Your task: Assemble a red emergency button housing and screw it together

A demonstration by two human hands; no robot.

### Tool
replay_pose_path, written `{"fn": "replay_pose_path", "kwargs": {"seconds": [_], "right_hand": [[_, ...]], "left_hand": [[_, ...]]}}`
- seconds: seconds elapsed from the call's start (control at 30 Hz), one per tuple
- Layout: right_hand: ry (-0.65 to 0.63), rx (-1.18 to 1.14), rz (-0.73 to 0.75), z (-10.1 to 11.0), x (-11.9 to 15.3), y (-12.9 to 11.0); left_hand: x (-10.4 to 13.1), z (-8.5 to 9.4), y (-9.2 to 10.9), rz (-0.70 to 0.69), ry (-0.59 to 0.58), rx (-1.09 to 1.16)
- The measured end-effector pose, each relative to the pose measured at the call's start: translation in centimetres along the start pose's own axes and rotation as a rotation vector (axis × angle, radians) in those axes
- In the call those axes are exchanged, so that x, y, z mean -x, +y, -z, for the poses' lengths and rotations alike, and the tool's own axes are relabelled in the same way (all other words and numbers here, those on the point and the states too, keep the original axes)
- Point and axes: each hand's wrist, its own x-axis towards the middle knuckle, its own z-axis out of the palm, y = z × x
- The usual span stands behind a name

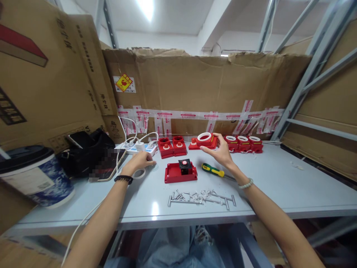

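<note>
red housing (206, 141) with white ring at bench (279, 178) back, my right hand (219, 150) pinching its edge to lift it | left hand (140, 161) curled flat on white ring (138, 173), steadying | base (180, 172), screwdriver (215, 171), screws (200, 197) near for reach

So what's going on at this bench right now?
A person sits at a grey table working with red plastic parts. The right hand grips a red part with a white ring at the back of the table. The left hand rests on the tabletop near a white power strip. Between them lies a red plate with a black block, with a screwdriver beside it and a heap of screws nearer the front edge.
</note>
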Motion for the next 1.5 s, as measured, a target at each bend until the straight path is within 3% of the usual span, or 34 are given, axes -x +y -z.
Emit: {"fn": "replay_pose_path", "kwargs": {"seconds": [0.23,0.47,0.6,0.7,0.8,0.9,1.03,1.23,1.5], "right_hand": [[-0.004,-0.006,-0.007,0.1,0.0,-0.1],[-0.005,0.009,0.004,0.1,0.0,-0.1],[-0.013,0.007,0.001,0.1,0.1,0.0],[-0.016,-0.001,-0.003,0.1,0.0,0.0],[-0.010,-0.004,-0.007,0.1,-0.1,0.1],[-0.004,-0.010,-0.004,0.1,-0.2,0.1],[-0.001,-0.014,0.006,0.2,-0.2,0.1],[-0.002,0.005,0.011,0.2,0.0,-0.1],[-0.001,0.004,0.009,0.2,0.0,-0.1]], "left_hand": [[0.4,0.2,-0.8,-0.015,0.074,0.053],[0.5,0.3,-1.4,-0.076,-0.068,0.133],[0.3,0.5,-1.2,-0.090,-0.055,0.142],[0.7,1.3,0.2,-0.154,0.078,0.225],[1.6,2.1,3.5,-0.300,0.224,0.405],[2.2,2.3,7.6,-0.486,0.218,0.581],[2.3,1.6,11.2,-0.609,0.212,0.570],[2.2,0.5,11.8,-0.647,0.190,0.585],[2.2,0.5,11.8,-0.630,0.178,0.551]]}}
